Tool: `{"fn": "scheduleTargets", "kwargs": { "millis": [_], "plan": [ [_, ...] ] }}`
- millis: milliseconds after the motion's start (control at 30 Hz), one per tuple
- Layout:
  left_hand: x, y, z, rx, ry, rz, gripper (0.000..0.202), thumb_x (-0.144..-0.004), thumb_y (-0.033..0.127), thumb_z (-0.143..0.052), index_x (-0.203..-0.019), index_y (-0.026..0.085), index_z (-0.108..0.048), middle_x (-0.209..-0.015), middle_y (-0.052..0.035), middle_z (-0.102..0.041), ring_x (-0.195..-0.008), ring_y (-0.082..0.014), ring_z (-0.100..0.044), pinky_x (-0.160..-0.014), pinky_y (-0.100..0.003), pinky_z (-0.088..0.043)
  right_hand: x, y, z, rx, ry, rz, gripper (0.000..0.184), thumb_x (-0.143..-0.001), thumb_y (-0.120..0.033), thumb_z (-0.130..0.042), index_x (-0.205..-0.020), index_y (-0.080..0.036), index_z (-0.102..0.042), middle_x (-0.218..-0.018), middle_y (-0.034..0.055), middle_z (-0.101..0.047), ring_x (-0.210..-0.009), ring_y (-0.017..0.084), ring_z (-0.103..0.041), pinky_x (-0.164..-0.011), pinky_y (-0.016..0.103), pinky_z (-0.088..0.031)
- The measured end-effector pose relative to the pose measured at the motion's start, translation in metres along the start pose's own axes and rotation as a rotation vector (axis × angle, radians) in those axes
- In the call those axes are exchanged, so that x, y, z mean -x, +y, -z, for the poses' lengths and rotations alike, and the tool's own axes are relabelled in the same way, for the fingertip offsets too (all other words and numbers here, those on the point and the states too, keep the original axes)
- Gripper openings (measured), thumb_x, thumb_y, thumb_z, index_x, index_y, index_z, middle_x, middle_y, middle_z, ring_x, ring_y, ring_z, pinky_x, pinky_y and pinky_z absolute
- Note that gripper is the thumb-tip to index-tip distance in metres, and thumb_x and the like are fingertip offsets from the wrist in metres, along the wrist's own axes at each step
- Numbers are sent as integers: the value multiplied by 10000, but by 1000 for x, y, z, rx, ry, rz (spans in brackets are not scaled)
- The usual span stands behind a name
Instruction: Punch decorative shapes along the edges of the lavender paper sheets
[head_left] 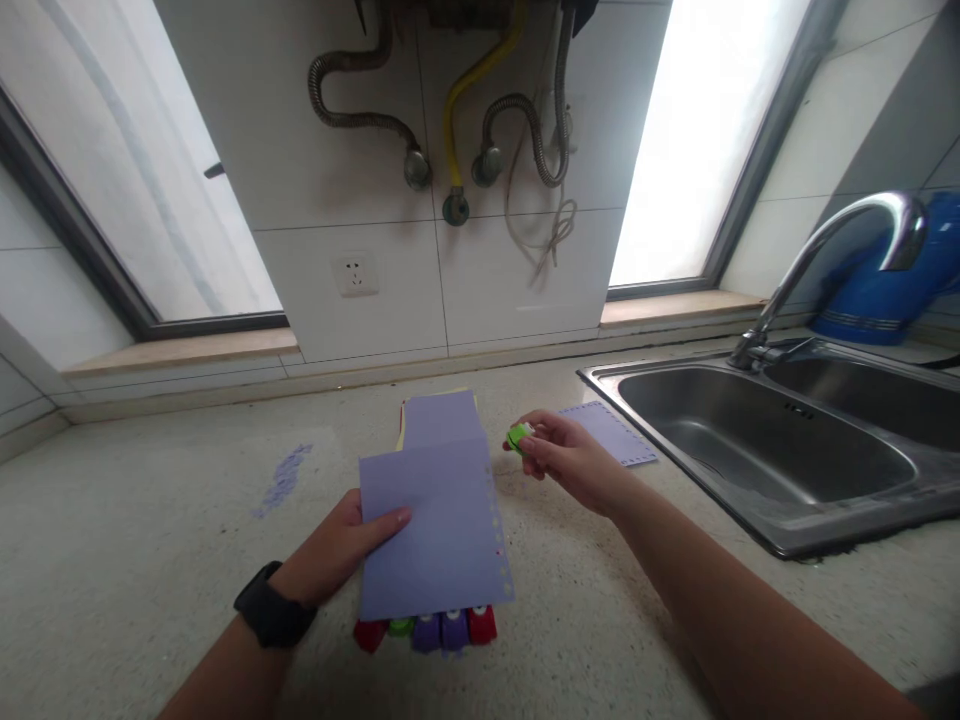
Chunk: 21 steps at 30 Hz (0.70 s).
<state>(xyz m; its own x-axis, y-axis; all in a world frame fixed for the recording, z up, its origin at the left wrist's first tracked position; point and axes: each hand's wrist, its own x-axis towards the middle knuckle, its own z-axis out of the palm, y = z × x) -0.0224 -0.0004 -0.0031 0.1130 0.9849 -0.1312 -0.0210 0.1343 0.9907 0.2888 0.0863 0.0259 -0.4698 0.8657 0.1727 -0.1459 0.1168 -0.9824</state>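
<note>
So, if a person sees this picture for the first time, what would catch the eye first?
Probably the purple sheet in the left hand, near the middle, with holes along its right edge. Red, green and purple punches peek out in a row below its near edge, and the right hand holds a green punch. At the right, the steel sink may also draw a look.

The lilac sheet (435,530) is dotted along 1 edge, the punch (517,436) lime green, the watch (275,605) black.
</note>
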Motion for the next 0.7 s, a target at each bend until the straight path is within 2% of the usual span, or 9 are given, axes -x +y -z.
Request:
{"fn": "scheduleTargets", "kwargs": {
  "millis": [67, 133, 300, 500, 600, 700],
  "plan": [
    [3, 0, -1, -51, 3, 4, 409, -759, 420, -835, -1094, 200, -753, -1054, -122, -806, -883, -281, -743, -788, -382, -581, -1, 3, -5, -122, 54, 13, 279, -807, -330, -805, -1005, -214, -647, -858, 5, -653, -642, 105, -570, -581, 259, -462],
    [5, 1, -3, -96, -1, 8, 384, -766, 435, -825, -1069, 208, -763, -1042, -115, -808, -889, -284, -740, -791, -379, -581, -1, 7, -12, -202, 43, 8, 305, -773, -285, -832, -1015, -222, -658, -852, 0, -641, -704, 122, -597, -646, 279, -486],
    [5, 1, -4, -117, 4, -10, 361, -779, 458, -802, -1060, 233, -779, -981, -100, -811, -869, -302, -739, -775, -394, -590, 1, 11, -23, -334, 82, -23, 296, -778, -322, -827, -1005, -239, -658, -853, -3, -640, -739, 132, -622, -700, 298, -505],
    [4, -3, 3, -129, 77, -40, 359, -754, 406, -823, -1075, 252, -785, -984, -99, -809, -889, -341, -739, -783, -427, -597, 3, 8, -24, -374, 67, -6, 314, -800, -356, -797, -1057, -263, -641, -896, 4, -642, -774, 154, -635, -759, 345, -534],
    [5, -1, 3, -168, 103, -59, 375, -737, 430, -828, -1063, 248, -785, -979, -106, -809, -894, -349, -739, -783, -425, -603, 3, 8, -25, -368, 58, -16, 337, -769, -359, -823, -1048, -234, -682, -937, 23, -660, -798, 158, -649, -779, 345, -534],
    [7, 3, 1, -206, 102, -62, 412, -756, 464, -805, -1093, 230, -768, -1003, -113, -806, -908, -350, -741, -793, -432, -612, 3, 10, -27, -361, 39, 7, 319, -747, -354, -844, -997, -223, -694, -894, 12, -674, -763, 153, -653, -749, 335, -529]
  ]
}}
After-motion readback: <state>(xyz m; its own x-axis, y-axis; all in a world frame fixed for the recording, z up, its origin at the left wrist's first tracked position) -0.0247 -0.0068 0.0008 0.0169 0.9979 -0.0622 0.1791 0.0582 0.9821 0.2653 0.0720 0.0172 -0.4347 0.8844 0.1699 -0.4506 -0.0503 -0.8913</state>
